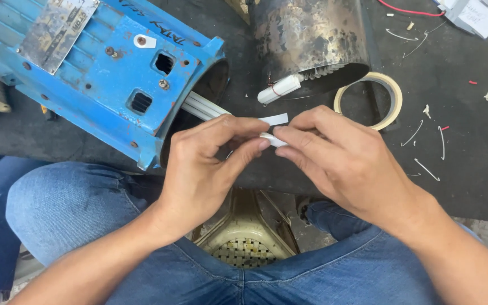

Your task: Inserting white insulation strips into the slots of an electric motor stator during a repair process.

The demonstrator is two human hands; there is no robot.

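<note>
My fingers are pinched together on a thin white strip at mid-frame: my left hand clamps it between thumb and forefinger from the left, and my right hand nips its other end with its fingertips, so the strip lies stretched between the two hands where I can see it. A second white piece sits just under it, touching both sets of fingertips; I cannot tell whether it is a fold of the same strip. More white strips run from behind my left hand into the open mouth of the blue housing, which lies tilted on the counter in the upper left, its opening turned toward me, I judge to keep the inside within reach. On its top is a grey rectangular plate, with a small white tag near it. A dark metal cylinder lies at top centre with a rolled white tube against its rim, and a tape ring lies flat just right of it. White scraps dot the right side, and a white printed box sits in the upper right corner.
</note>
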